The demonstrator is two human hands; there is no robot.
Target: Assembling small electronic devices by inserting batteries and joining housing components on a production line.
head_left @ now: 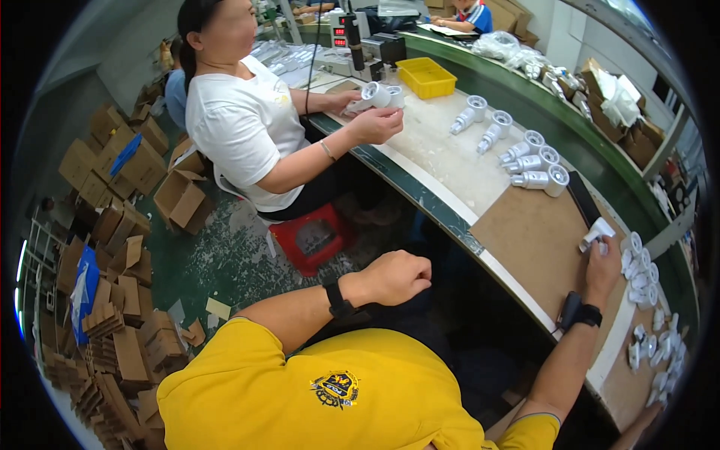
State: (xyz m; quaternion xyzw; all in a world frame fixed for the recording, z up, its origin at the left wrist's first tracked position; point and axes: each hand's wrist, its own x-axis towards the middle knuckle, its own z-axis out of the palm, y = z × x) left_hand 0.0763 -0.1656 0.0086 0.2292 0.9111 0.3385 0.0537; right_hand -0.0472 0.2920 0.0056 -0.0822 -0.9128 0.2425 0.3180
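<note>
My right hand (602,266) is closed around a white plastic fitting (596,234) above the right part of the bench, beside a long dark strip (583,199). Curled into a fist, my left hand (394,279) is held in front of my body, off the bench edge, and nothing shows in it. Several similar white fittings, each with a round open head and a narrower stem, lie on the bench ahead, one of them a fitting (556,180) near the brown board (525,225). More white fittings (639,270) sit in a row just right of my right hand.
A co-worker in a white shirt (240,124) sits at the left, handling white fittings (377,94). Near them stand a yellow bin (426,78) and a device with red displays (345,37). Small white parts (660,349) lie far right. A red stool (311,236) and cardboard boxes (184,199) occupy the floor.
</note>
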